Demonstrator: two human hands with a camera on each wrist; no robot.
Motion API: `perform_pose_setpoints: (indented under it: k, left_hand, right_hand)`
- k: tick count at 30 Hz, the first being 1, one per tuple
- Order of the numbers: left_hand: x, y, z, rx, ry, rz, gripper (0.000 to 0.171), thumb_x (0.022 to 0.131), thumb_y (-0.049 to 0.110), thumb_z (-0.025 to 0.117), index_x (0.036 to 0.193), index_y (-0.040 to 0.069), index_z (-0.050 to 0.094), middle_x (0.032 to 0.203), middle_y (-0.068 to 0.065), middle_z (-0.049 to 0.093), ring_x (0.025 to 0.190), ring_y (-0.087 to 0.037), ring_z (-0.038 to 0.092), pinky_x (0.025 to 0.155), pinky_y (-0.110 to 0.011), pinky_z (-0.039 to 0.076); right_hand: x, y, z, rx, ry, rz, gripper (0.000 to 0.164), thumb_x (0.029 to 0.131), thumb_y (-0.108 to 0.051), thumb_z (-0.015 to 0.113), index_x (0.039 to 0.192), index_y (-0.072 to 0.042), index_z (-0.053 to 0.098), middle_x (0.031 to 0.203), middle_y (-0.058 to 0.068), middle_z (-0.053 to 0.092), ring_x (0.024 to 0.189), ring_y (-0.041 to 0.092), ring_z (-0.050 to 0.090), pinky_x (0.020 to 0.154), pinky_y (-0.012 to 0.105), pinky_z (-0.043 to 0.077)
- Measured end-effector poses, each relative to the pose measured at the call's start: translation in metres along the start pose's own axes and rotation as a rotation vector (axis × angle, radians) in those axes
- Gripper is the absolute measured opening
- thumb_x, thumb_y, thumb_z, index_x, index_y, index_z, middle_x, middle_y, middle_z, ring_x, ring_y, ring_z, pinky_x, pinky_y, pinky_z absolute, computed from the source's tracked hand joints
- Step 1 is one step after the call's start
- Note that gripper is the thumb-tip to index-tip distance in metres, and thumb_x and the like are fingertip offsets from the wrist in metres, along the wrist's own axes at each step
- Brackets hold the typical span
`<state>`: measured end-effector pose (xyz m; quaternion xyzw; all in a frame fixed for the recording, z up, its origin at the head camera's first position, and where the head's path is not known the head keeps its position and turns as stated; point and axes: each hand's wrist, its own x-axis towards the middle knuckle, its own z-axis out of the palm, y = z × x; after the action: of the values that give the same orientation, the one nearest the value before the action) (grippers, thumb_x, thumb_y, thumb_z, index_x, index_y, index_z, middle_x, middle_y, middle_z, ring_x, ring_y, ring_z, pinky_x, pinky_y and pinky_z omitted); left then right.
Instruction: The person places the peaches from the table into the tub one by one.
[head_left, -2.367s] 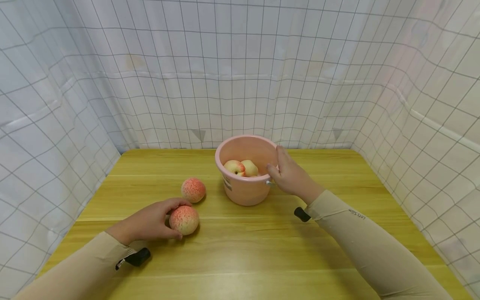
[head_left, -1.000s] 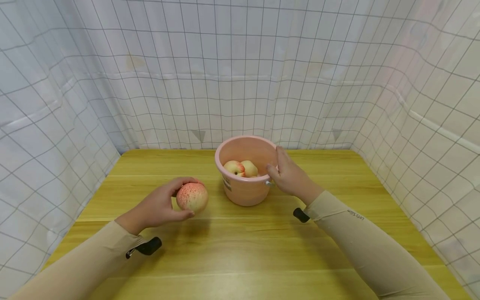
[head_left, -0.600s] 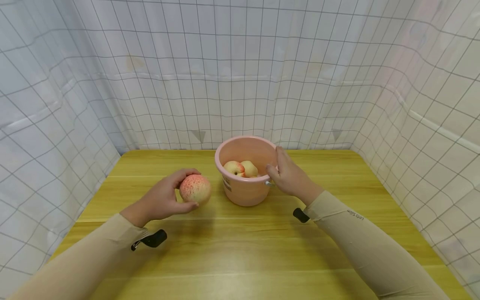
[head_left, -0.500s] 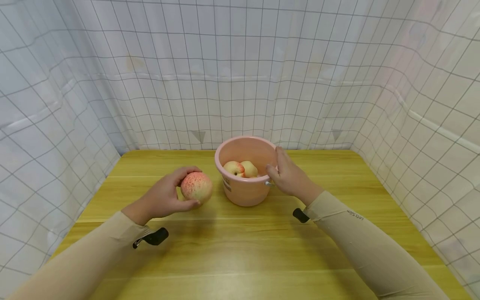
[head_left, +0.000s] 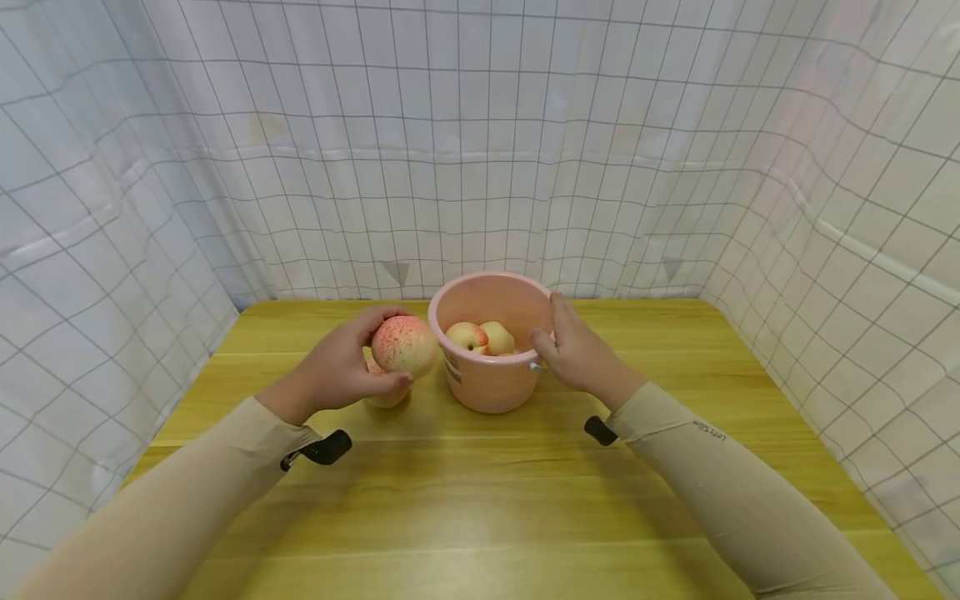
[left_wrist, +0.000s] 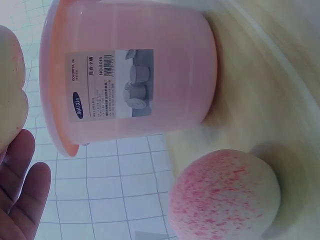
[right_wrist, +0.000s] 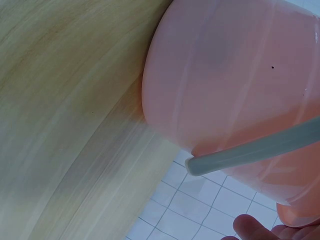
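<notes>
My left hand (head_left: 347, 360) holds a red-speckled peach (head_left: 406, 345) in the air, just left of the rim of a pink bucket (head_left: 491, 385). Fingers curl over the peach's far side and the thumb lies along its near side. Another peach (left_wrist: 226, 197) sits on the table beneath, partly hidden by the held one in the head view. Inside the bucket lie pale peaches (head_left: 468, 337); how many lie deeper is hidden. With my right hand (head_left: 577, 350) I grip the bucket's right rim, thumb inside it.
The bucket's grey handle (right_wrist: 255, 152) hangs down along its side. A wooden table (head_left: 480, 500) carries everything. White grid-patterned curtains (head_left: 487, 150) enclose its back and both sides.
My left hand has lifted the nearer peach off the table and carried it up and rightward to the bucket's left rim. The other peach stays put; my right hand keeps its grip.
</notes>
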<state>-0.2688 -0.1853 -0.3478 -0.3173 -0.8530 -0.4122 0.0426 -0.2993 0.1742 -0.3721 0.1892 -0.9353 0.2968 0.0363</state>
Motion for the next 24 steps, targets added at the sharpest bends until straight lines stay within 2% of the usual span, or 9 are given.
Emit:
perform_pose_setpoints:
  k: [7,14,24]
  left_hand:
    - [0.013,0.004,-0.001,0.023,0.02,0.02,0.073,0.083,0.017,0.089,0.146,0.008,0.053,0.136,-0.009,0.062,0.107,-0.02,0.065,0.089,-0.028,0.057]
    - [0.027,0.012,-0.001,0.039,0.03,0.027,0.073,0.082,0.02,0.09,0.145,0.012,0.054,0.135,-0.005,0.061,0.107,-0.019,0.064,0.091,-0.039,0.057]
    - [0.051,0.017,0.003,0.007,0.054,0.075,0.07,0.082,0.019,0.091,0.142,0.011,0.056,0.133,-0.005,0.062,0.107,-0.019,0.064,0.093,-0.035,0.057]
  right_hand:
    - [0.0,0.001,0.0,-0.002,0.002,-0.004,0.083,0.109,-0.043,0.041,0.167,0.004,0.005,0.172,0.027,0.017,0.156,0.04,0.033,0.125,0.057,0.033]
    - [0.0,0.002,0.0,0.006,0.002,0.001,0.083,0.108,-0.042,0.041,0.167,0.003,0.003,0.172,0.027,0.017,0.155,0.04,0.035,0.123,0.057,0.035]
    - [0.002,0.002,0.0,0.019,0.0,0.0,0.082,0.109,-0.039,0.043,0.167,0.004,0.003,0.173,0.027,0.015,0.156,0.04,0.032,0.124,0.057,0.034]
